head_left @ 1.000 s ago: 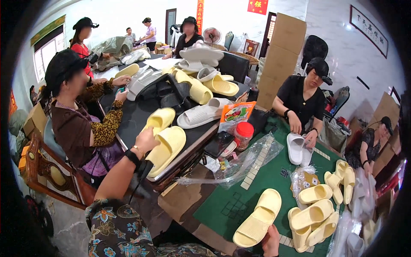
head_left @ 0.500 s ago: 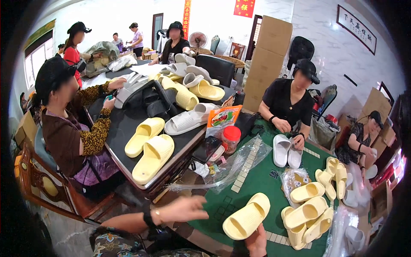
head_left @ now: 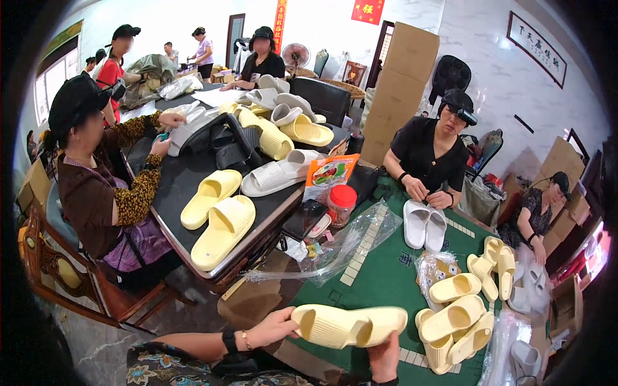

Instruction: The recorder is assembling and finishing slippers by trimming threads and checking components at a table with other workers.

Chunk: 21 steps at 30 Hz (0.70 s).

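Observation:
Between my hands, over the near edge of the green table (head_left: 360, 293), is a pale yellow slide slipper (head_left: 331, 326) lying crosswise. My left hand (head_left: 273, 327) pinches its left end, at the ribbed strap. My right hand (head_left: 385, 359) grips the right end from below, its fingers partly hidden behind the sole. To the right, a loose pile of pale yellow slippers (head_left: 455, 318) lies on the green cloth. A few more yellow slippers (head_left: 492, 267) lie beyond it.
Across the table a person in black (head_left: 428, 154) handles white slippers (head_left: 424, 225). Clear plastic bags (head_left: 347, 251), a red-lidded jar (head_left: 341, 204) and tiles (head_left: 360, 254) lie nearby. At left, a dark table (head_left: 167, 193) bears grey, black and yellow slippers; another person (head_left: 90, 167) sits there.
My left hand has moved right and taken hold of the slipper, which was in my right hand alone. The slipper has turned from slanting to crosswise. The person opposite has raised their head.

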Each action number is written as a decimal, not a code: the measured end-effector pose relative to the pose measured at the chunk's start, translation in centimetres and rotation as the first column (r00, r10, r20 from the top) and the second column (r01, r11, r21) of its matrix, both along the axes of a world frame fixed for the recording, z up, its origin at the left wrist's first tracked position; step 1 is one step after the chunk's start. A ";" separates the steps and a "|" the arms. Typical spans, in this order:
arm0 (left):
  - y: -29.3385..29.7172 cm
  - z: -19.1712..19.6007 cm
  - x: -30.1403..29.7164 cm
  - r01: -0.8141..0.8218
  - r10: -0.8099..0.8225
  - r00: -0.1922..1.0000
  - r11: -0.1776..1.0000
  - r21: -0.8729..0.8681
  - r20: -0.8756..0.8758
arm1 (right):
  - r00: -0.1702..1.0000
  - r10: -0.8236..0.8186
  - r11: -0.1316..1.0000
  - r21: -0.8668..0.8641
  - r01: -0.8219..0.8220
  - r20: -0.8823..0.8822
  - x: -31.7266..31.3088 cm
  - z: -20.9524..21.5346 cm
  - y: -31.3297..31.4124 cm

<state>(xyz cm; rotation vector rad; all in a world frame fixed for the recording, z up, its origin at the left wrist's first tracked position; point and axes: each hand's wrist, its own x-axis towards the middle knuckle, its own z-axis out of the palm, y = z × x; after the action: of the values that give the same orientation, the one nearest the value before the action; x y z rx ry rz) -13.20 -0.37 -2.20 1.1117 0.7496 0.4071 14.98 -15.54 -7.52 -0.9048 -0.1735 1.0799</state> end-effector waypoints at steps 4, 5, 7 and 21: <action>0.9 2.1 -1.4 -0.029 0.052 0.992 0.981 0.192 -0.116 | 0.977 -0.081 0.991 -0.091 0.101 0.195 1.6 0.1 -0.8; 1.3 1.7 -1.8 -0.035 0.066 0.988 0.976 0.214 -0.139 | 0.969 -0.119 0.981 -0.127 0.148 0.216 1.4 -0.1 -1.0; 1.5 2.6 -2.0 -0.040 0.084 0.983 0.966 0.257 -0.163 | 0.957 -0.100 0.980 -0.138 0.141 0.273 1.2 -0.1 -1.0; 6.7 8.3 -5.7 -0.131 0.371 0.922 0.570 0.811 -0.111 | 0.660 0.007 0.929 -0.250 0.274 0.751 8.0 6.7 -5.9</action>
<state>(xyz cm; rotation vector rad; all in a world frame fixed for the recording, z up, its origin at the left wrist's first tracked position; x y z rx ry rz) -18.86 6.34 6.09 1.9522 1.0173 0.9137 22.95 -21.42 -0.84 -1.6381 -0.6043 0.5366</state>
